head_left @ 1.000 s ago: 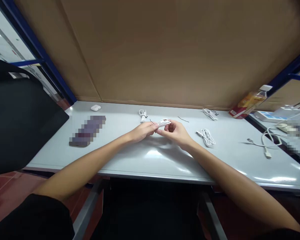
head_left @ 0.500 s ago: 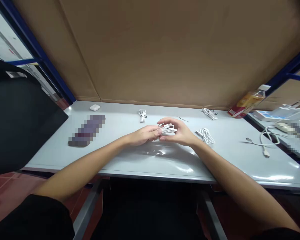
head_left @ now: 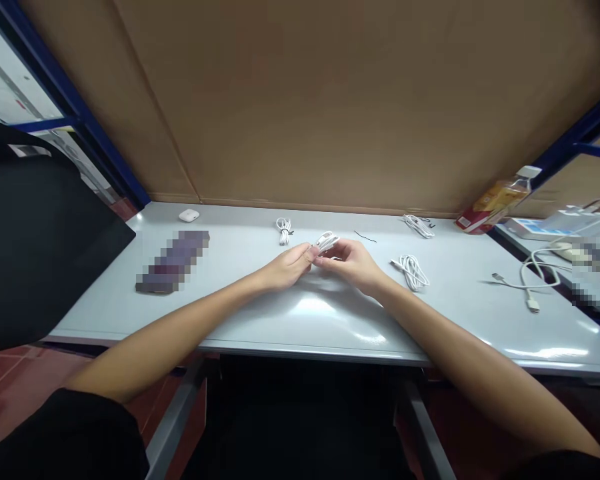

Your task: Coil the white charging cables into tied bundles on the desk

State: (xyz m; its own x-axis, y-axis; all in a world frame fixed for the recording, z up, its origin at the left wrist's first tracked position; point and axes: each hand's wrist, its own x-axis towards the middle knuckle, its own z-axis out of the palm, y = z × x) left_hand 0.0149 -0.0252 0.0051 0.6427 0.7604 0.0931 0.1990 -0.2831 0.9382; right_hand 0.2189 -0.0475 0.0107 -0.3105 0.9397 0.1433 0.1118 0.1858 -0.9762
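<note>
A coiled white charging cable (head_left: 327, 241) is held just above the desk, between my two hands. My left hand (head_left: 291, 265) pinches the near end of the coil with thumb and fingers. My right hand (head_left: 354, 263) curls around the coil's right side, its thumb below and its fingers bent behind. The right fingertips are partly hidden, and a thin strand shows between them. Behind my left hand lies a cable bundle (head_left: 284, 231) bound with a dark tie. A loose black twist tie (head_left: 365, 237) rests beyond my right hand.
To the right lie a coiled cable (head_left: 413, 272), another coil (head_left: 418, 226) with dark ties, and a loose cable (head_left: 533, 303). A drink bottle (head_left: 500, 199) leans at the back right. A white earbud case (head_left: 189, 215) and a blurred flat object (head_left: 173, 261) are at left.
The coil has tilted upward and shifted slightly left in my hands. My right fingers have drawn in from a wide curve around it to a closer grip.
</note>
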